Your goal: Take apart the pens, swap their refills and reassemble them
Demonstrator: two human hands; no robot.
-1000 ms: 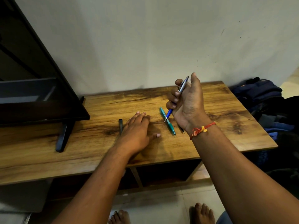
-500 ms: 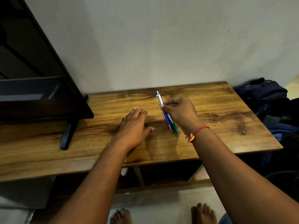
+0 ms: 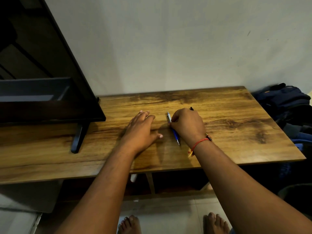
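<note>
A blue pen (image 3: 174, 132) with a silver top lies lengthwise on the wooden table (image 3: 236, 132), tip toward me. My right hand (image 3: 188, 125), a red thread on its wrist, sits curled just right of it, fingertips pinching the pen's upper part. A small black tip (image 3: 191, 108) pokes out beyond that hand's knuckles; what it belongs to is hidden. My left hand (image 3: 141, 130) rests flat on the table left of the pen, fingers straight and thumb out. The teal pen and the dark pen are out of sight, covered by my hands.
A black TV (image 3: 50, 98) stands on the table's left half, its stand leg (image 3: 78, 137) near the left hand. A wall rises behind the table. Dark backpacks (image 3: 287, 105) are piled at the right end. Shelves show below, and bare feet (image 3: 216, 223) on the tiled floor.
My right hand brought the blue pen down from in front of me and laid it on the table, covering the teal pen. The left hand stayed flat in place.
</note>
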